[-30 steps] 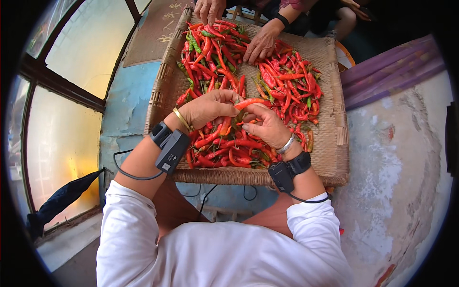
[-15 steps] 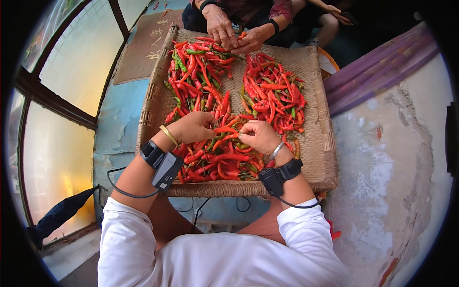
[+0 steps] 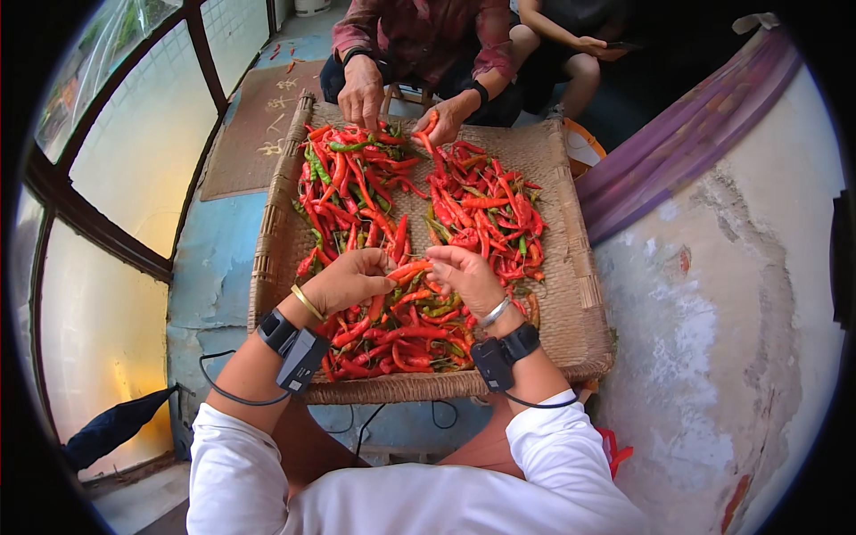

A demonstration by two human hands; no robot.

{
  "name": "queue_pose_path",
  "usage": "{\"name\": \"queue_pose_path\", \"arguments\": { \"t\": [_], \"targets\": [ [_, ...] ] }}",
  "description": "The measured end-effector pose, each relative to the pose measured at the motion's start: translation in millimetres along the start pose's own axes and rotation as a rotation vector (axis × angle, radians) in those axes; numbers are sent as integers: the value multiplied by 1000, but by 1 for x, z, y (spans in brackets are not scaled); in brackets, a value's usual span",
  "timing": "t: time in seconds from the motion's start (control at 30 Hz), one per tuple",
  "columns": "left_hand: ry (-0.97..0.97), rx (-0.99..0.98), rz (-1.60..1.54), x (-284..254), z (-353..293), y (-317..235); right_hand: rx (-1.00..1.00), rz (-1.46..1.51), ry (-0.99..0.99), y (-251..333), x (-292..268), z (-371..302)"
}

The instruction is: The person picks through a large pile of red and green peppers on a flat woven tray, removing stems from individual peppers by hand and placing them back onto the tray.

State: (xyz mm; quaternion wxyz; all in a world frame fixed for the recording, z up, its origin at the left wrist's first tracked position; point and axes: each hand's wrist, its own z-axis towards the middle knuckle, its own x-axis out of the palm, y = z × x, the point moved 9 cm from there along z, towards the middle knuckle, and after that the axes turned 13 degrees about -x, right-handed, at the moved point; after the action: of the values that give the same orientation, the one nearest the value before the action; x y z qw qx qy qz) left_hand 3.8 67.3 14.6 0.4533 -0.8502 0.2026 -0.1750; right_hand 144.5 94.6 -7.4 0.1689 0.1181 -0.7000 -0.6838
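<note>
My left hand (image 3: 350, 280) is closed on an orange-red chili pepper (image 3: 409, 269), pinched between thumb and fingers above the near part of the heap. My right hand (image 3: 468, 278) is at the pepper's other end, its fingers partly stretched out and apart; whether they touch the stem is hard to see. Beneath both hands lies a heap of red chili peppers (image 3: 410, 334) with a few green ones. It rests in a shallow woven tray (image 3: 571, 312). Farther off are a left pile (image 3: 357, 183) of mixed red and green peppers and a mostly red right pile (image 3: 490, 201).
Opposite me, a person's hands (image 3: 361, 94) work at the far piles, one holding a red pepper (image 3: 432, 123). Another person (image 3: 580, 45) sits behind at the right. A framed window (image 3: 116, 223) stands left, a worn wall (image 3: 704, 357) right. Cables (image 3: 366, 428) hang below the tray.
The view has shifted, showing more of the far side. My right fingers have loosened from their pinch at the pepper's end. The other person's hands have moved apart, one lifting a pepper.
</note>
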Motion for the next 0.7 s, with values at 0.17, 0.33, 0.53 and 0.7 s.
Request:
{"name": "queue_pose_path", "arguments": {
  "t": [0.17, 0.33, 0.53, 0.7],
  "targets": [
    [88, -5, -124, 10, 3, 7, -158, -384, 337, 23, 53, -10],
    [169, 19, -84, 25, 4, 5, -84, -183, 354, -2, 55, -17],
    [11, 15, 48, 15, 2, 5, -62, -686, 405, -3, 44, -12],
    [-180, -7, 92, -15, 4, 5, 172, -694, 399, -18, 17, -13]
  ]
}}
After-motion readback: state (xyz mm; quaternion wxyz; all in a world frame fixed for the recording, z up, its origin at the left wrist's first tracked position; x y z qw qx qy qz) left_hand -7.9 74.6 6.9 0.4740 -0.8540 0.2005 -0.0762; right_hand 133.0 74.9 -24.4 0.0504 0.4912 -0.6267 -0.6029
